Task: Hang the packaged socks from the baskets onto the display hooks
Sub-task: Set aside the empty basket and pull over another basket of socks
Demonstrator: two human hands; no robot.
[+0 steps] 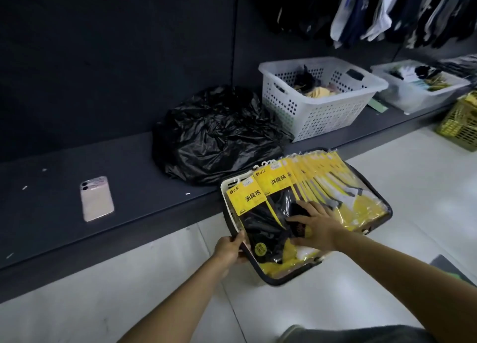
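socks (304, 200) in basket (289, 280); bag (216, 136) behind; phone (96, 199) left

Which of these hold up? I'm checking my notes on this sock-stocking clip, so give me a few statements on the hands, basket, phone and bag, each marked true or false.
1. The right hand lies flat on the sock packs. True.
2. The left hand is holding the phone. False: it grips the basket rim; the phone lies apart on the dark ledge.
3. The black plastic bag sits on the ledge beside a white perforated basket. True.
4. The basket near the hands is empty. False: it is full of yellow-labelled packs.
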